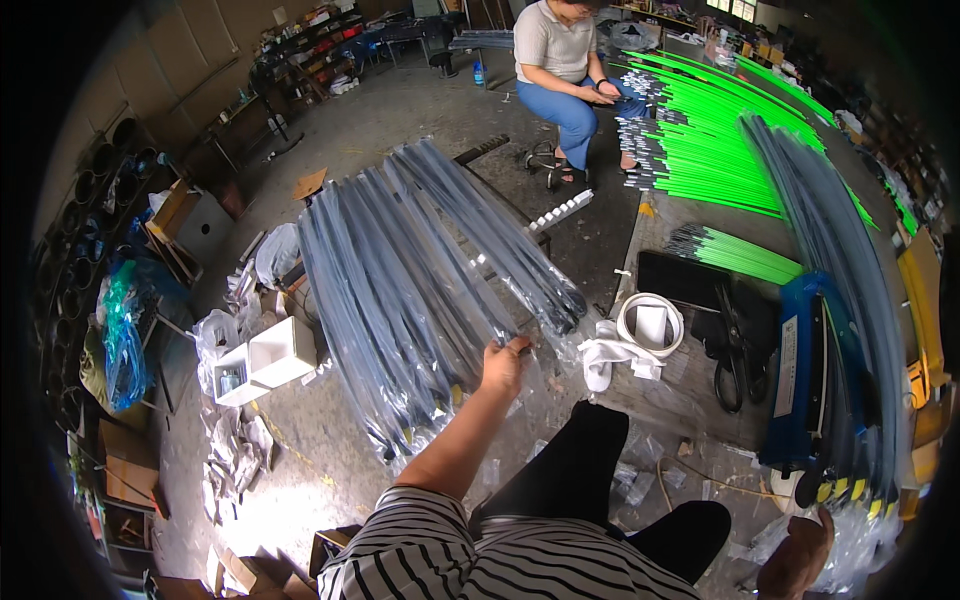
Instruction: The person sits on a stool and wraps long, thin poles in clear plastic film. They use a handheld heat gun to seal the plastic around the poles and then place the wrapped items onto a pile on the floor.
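Note:
Long dark rods in clear plastic sleeves (pixel 390 290) lie side by side on a low rack in front of me. My left hand (pixel 504 366) is closed on the near end of one plastic-sleeved rod, at the right part of this pile. At the lower right, my right hand (pixel 797 560) is beside the loose plastic ends of another sleeved bundle (pixel 835 240); its fingers are partly hidden, so their grip is unclear. That bundle runs along the worktable, past a long blue machine (pixel 798 370). Yellow bits show near its lower end.
Bright green rods (pixel 720 140) cover the table's far part, near a seated person (pixel 565 70). Black scissors (pixel 735 350), a white ring-shaped container (pixel 650 325) and white cloth (pixel 600 362) lie nearer. White boxes (pixel 282 352) and crumpled scraps (pixel 235 450) sit at left.

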`<state>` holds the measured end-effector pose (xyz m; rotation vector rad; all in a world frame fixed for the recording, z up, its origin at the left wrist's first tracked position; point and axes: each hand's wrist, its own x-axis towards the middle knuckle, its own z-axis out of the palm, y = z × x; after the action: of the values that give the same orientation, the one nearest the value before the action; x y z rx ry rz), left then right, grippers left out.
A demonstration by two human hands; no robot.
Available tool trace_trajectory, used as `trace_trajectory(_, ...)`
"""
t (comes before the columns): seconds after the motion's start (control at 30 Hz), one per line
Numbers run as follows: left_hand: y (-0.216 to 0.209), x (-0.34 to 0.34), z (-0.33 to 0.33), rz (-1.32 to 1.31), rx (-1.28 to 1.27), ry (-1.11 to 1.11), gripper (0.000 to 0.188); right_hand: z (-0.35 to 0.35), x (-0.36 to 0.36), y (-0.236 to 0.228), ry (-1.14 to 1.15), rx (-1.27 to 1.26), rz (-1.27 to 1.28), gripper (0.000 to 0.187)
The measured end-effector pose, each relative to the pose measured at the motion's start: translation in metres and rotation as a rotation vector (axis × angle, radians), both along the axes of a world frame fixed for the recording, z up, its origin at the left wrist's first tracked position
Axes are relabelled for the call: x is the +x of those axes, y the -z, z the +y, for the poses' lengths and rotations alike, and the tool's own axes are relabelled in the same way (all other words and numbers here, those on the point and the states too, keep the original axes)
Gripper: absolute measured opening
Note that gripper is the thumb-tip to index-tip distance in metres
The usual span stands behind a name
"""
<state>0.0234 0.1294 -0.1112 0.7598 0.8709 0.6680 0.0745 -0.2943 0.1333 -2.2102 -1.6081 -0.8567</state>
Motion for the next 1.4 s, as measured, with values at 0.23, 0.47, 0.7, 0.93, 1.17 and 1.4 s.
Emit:
trace_trajectory(0.23, -0.087, -0.059, -0.118, -0.08, 0.421, 0.052, 0.016, 0.056, -0.028, 0.023, -0.237, 0.169, 0.299, 0.022)
trace_trajectory(0.47, -0.141, -0.065, -0.22, -0.323, 0.623, 0.531, 0.026, 0.123, -0.047, 0.024, -0.23, 0.129, 0.858, 0.042)
trace_trajectory(0.7, -0.163, -0.074, -0.18, -0.142, 0.96, 0.944, 0.031, 0.056, -0.04, 0.048, -0.1, 0.213, 0.938, 0.015)
trace_trajectory(0.93, -0.259, -0.044, -0.087, -0.688, 0.365, 0.219, 0.063, 0.019, -0.047, 0.078, -0.007, 0.167, 0.869, 0.017)
trace_trajectory(1.17, -0.252, -0.026, -0.093, -0.597, 0.341, 0.314, 0.017, 0.002, -0.05, 0.093, 0.045, 0.163, 0.677, 0.02)
trace_trajectory(1.4, -0.22, -0.03, -0.149, -0.485, 0.22, 0.438, 0.022, 0.011, -0.043, 0.081, 0.042, 0.2, 0.674, 0.02)
